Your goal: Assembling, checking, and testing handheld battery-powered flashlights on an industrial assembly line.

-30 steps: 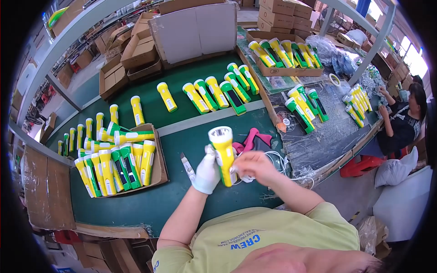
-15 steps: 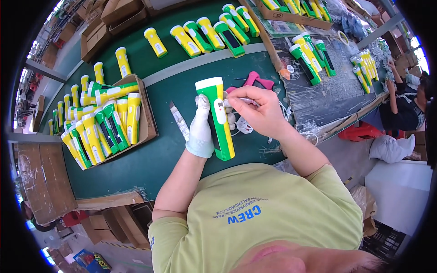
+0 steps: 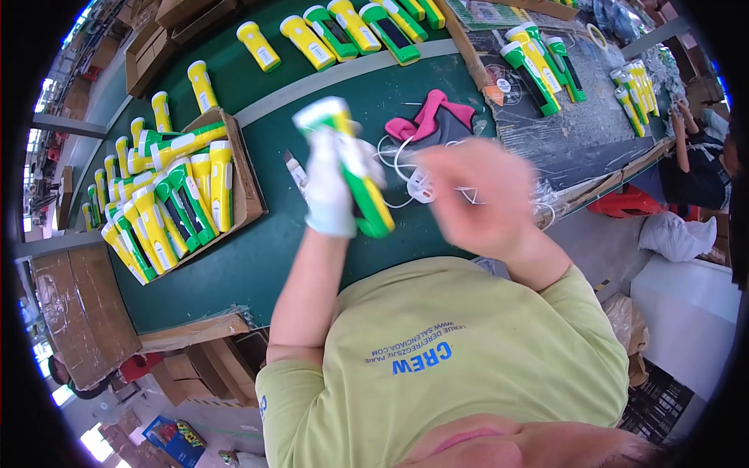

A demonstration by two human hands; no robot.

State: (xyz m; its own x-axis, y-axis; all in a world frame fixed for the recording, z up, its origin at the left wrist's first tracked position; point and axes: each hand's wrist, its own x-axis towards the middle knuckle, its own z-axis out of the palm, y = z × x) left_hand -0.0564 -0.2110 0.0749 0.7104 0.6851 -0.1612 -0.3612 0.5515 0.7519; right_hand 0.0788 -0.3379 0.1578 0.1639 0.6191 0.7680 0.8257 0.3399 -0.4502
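My left hand (image 3: 326, 191), in a white glove, is closed around the body of a green and yellow flashlight (image 3: 363, 195). The flashlight tilts with its white-rimmed head up and to the left, and motion blurs it. To its right is my bare right hand (image 3: 484, 195), apart from it and so smeared that its fingers and anything in them cannot be made out. Between the hands, a white cable with a round white plug (image 3: 420, 187) lies on the green table (image 3: 273, 257). Partly behind my left hand is a flat tool with a pale wrapped handle (image 3: 296, 173).
A cardboard box (image 3: 248, 183) full of flashlights stands at the left. More flashlights (image 3: 308, 43) line the far side. A pink and grey cloth thing (image 3: 433, 118) lies beyond the cable. Flashlights (image 3: 538, 66) rest on the plastic-covered surface at right, where another person (image 3: 702, 156) works.
My right hand has come away from the flashlight's side and moved right and down. My left hand has raised and tilted the flashlight, its head going up and left. The whole view has shifted slightly.
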